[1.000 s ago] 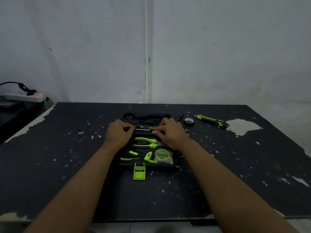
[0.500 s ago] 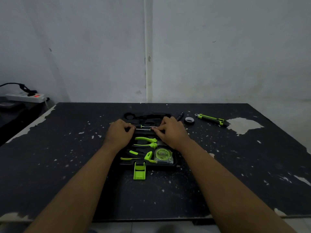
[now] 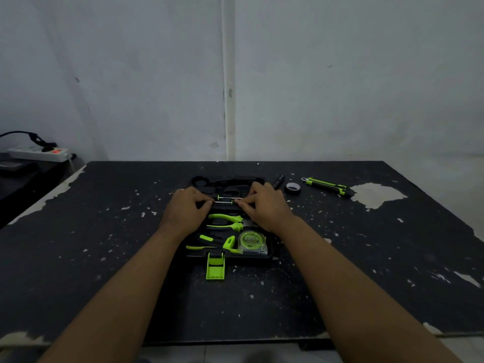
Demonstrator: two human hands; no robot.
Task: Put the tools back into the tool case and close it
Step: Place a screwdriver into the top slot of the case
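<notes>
An open black tool case [image 3: 271, 254] lies in the middle of the table, its green latch [image 3: 215, 268] sticking out toward me. Inside it sit green pliers [image 3: 225, 221], a green tape measure [image 3: 252, 241] and another green-handled tool [image 3: 212, 243]. My left hand [image 3: 184, 209] and my right hand [image 3: 264, 205] each pinch one end of a thin screwdriver [image 3: 225, 202] held across the case's middle. A second thin tool [image 3: 226, 197] lies just behind it. Outside the case to the right lie a black pen-like tool [image 3: 278, 181], a tape roll [image 3: 292, 188] and a green utility knife [image 3: 326, 186].
The table [image 3: 104, 258] is black with chipped white patches, one large at the right [image 3: 377, 195]. A white wall rises behind it. A power strip [image 3: 39, 153] with a red light sits on a lower surface at the far left.
Both hands stay at the screwdriver's ends; the screwdriver has shifted slightly within the case's middle. The loose tools at the right have not moved.
</notes>
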